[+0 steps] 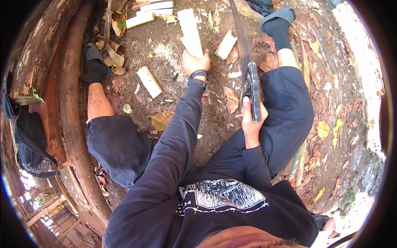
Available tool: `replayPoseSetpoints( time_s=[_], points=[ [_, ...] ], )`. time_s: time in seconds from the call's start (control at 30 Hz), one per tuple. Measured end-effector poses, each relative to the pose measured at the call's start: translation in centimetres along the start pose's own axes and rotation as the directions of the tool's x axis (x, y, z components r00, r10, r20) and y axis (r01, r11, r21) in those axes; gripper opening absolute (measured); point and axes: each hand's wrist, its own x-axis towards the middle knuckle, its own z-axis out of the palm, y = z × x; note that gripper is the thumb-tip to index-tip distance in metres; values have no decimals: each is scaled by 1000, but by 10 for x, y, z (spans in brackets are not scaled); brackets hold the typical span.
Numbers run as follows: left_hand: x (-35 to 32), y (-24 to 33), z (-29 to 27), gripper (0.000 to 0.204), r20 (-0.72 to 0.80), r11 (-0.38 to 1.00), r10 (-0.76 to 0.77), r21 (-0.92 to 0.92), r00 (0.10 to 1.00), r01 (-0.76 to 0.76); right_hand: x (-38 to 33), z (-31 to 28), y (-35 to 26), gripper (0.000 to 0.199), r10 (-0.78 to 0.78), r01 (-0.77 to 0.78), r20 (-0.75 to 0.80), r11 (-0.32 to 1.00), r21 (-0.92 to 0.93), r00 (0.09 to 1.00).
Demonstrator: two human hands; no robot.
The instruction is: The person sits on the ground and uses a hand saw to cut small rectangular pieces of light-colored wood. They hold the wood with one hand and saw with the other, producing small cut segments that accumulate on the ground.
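My left hand (195,63), with a dark band and a watch at its wrist, is closed around the near end of a pale piece of wood (190,29). The wood points away from me, just above the dirt. In my right hand (253,124) is the dark, light-edged handle of a handsaw (242,35), gripped near my right thigh. Its long blade extends forward, to the right of the wood and apart from it. A short cut block (226,44) lies between the two, and another block (149,82) rests on the ground left of my left forearm.
Several split wood pieces (152,7) lie at the far side, with pale sawdust (167,56) on the dirt nearby. Long logs (74,95) run along the left, where a black bag (37,142) hangs. Dry leaves (162,120) are scattered about. My sandalled feet flank the work area.
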Motion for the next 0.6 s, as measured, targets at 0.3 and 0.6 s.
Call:
replayPoseSetpoints(
  time_s=[0.3, 0.6],
  points=[
    [-24, 41, 56, 77, 199, 928, 285, 190, 938, -322, 0, -3, -8, 9, 72, -69, -11, 986, 151, 997],
    [-22, 32, -4, 63, -48, 994, 42, -104, 998, -46, 7, -14, -7, 13, 58, -28, -112, 968, 248, 992]
  ],
)
